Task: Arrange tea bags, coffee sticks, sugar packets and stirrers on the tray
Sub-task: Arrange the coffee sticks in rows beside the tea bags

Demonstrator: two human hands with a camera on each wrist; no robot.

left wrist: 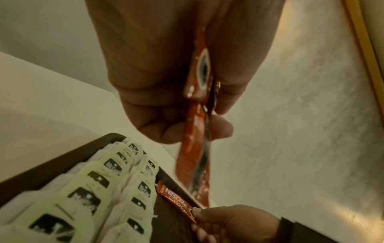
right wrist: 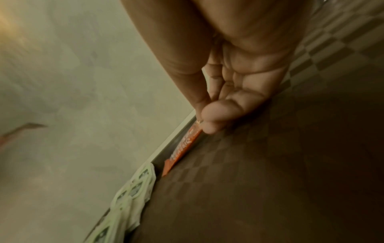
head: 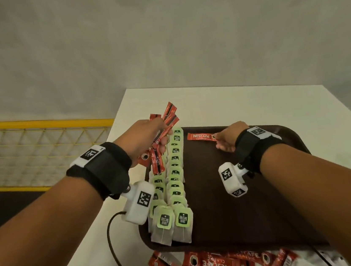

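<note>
A dark brown tray (head: pixel 255 200) lies on a white table. Two rows of green-tagged tea bags (head: pixel 174 183) run along its left side. My left hand (head: pixel 148 138) grips a bunch of red coffee sticks (head: pixel 166 120) above the tray's far left corner; the bunch of coffee sticks (left wrist: pixel 195 148) passes through my curled fingers (left wrist: pixel 166 128). My right hand (head: pixel 226 137) pinches the right end of one red Nescafe stick (head: pixel 200 136) lying flat by the tray's far rim. That single stick (right wrist: pixel 182 151) shows under my right fingertips (right wrist: pixel 209 126), and also in the left wrist view as the single stick (left wrist: pixel 176 200).
Several loose red coffee sticks (head: pixel 219 264) lie on the table in front of the tray's near edge. A black cable (head: pixel 114 251) loops on the table at the left. A yellow railing (head: pixel 43 124) with mesh runs beyond the table's left side.
</note>
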